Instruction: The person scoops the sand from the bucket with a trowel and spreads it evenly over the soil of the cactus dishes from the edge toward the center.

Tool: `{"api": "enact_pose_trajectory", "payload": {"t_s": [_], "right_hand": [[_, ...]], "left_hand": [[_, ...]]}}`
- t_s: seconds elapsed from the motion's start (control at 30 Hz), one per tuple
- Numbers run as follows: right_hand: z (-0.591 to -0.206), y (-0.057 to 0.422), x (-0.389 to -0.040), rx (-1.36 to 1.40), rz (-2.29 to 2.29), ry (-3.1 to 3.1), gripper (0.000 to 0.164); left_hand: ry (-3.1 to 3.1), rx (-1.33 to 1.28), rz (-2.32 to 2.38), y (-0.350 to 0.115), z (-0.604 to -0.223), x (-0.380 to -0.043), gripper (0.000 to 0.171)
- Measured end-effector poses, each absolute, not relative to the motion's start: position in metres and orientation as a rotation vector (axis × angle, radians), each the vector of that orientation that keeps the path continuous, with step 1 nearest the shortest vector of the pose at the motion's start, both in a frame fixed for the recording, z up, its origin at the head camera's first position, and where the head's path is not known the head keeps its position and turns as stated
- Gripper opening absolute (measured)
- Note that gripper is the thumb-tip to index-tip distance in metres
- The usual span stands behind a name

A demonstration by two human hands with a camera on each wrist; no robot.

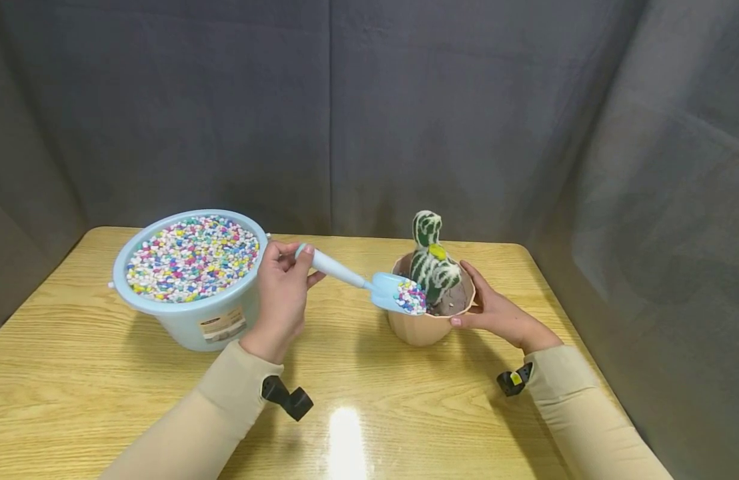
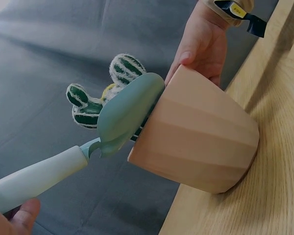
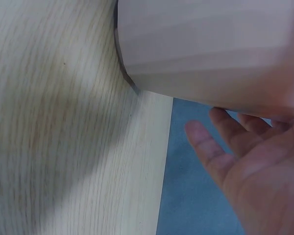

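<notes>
My left hand [image 1: 282, 293] pinches the pale handle end of a light blue scoop [image 1: 339, 270] between thumb and fingers. Colourful small pebbles [image 1: 411, 297] lie in the front of its blade, and the tip overlaps the near left rim of a peach flowerpot [image 1: 420, 330]. From the left wrist, the blade [image 2: 125, 115] appears tilted over the pot's mouth. A green and white fuzzy cactus [image 1: 432, 273] with a yellow patch stands in grey-brown soil [image 1: 459, 300]. On the pot's right side, my right hand [image 1: 495, 313] holds the rim, thumb in front and fingers behind.
At the left stands a light blue bucket [image 1: 180, 327] filled with multicoloured pebbles [image 1: 192, 260]. Everything is on a wood-grain table [image 1: 345, 373], with grey cloth [image 1: 225, 120] hanging behind and at both sides. Black wrist devices [image 1: 287, 398] sit on the sleeves.
</notes>
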State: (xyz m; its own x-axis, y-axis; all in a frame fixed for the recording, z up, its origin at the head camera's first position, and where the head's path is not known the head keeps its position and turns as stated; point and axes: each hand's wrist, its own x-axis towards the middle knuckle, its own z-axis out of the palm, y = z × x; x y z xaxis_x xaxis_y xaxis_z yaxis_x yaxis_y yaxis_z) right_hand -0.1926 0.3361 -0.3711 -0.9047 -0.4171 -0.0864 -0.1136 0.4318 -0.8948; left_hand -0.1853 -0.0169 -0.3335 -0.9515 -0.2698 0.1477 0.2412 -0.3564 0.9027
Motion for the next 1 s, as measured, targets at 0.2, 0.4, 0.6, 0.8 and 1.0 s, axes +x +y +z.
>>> {"api": "enact_pose_trajectory", "payload": {"t_s": [0.2,0.4,0.6,0.8,1.0], "right_hand": [[-0.3704,0.3351,-0.1920,-0.457,-1.464,2.398,0.119],[-0.3692,0.3332,-0.1929,-0.437,-1.451,2.420,0.119],[-0.3694,0.3321,-0.1906,-0.436,-1.432,2.438,0.118],[-0.3708,0.3331,-0.1897,-0.432,-1.427,2.444,0.117],[-0.3718,0.3322,-0.1879,-0.425,-1.429,2.459,0.114]], "left_hand": [[-1.613,0.027,-2.342,-0.0167,-0.3321,-0.1838,0.006],[-1.615,0.015,-2.329,-0.0172,-0.3309,-0.1841,0.008],[-1.633,0.002,-2.314,-0.0178,-0.3318,-0.1827,0.008],[-1.661,-0.046,-2.279,-0.0175,-0.3322,-0.1783,0.011],[-1.656,-0.076,-2.255,-0.0165,-0.3320,-0.1766,0.010]]}}
